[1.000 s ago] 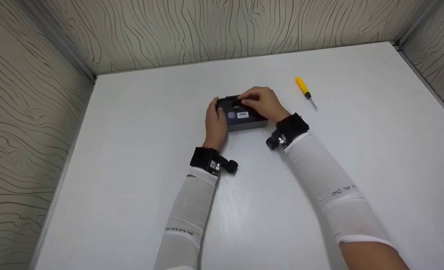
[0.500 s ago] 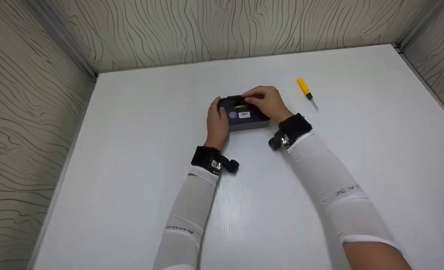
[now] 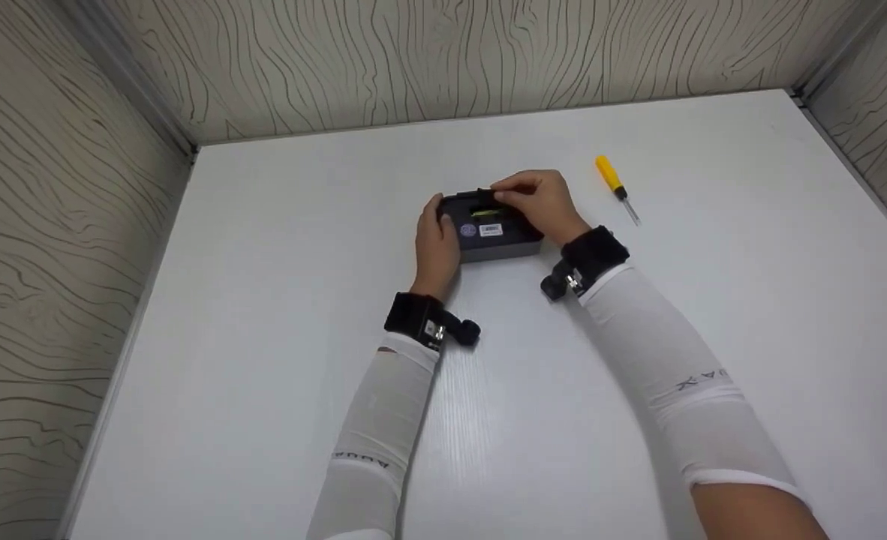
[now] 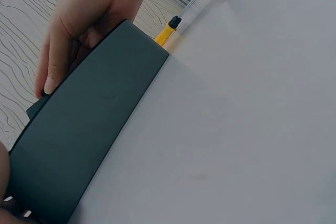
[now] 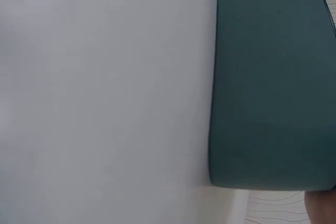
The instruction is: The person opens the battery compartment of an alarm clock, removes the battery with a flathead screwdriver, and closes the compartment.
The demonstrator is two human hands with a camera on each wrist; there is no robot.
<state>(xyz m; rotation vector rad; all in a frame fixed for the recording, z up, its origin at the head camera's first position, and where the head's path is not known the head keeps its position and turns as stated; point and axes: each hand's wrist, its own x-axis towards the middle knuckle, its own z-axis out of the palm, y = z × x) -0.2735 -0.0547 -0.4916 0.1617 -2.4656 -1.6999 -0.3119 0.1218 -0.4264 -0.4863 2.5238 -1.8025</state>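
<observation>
A dark grey box-shaped device (image 3: 500, 251) lies on the white table with a round sticker and a white barcode label on its upper face. A recess in that face shows a yellow-green strip (image 3: 487, 213). My left hand (image 3: 437, 244) grips the device's left end, thumb on top and fingers along the side. At the far edge, the thumb and forefinger of my right hand (image 3: 541, 201) pinch a small dark piece (image 4: 35, 107), which juts past the device's edge in the left wrist view. In the right wrist view the device's side wall (image 5: 273, 87) hides most of that hand.
A screwdriver (image 3: 610, 176) with a yellow handle lies to the right of the device, its tip toward the near right. The white table (image 3: 301, 262) is bounded by wood-patterned panels (image 3: 383, 60) at the back and sides.
My right hand has moved slightly right and away from the recess, so more of the yellow-green strip shows. My left hand keeps its hold on the device.
</observation>
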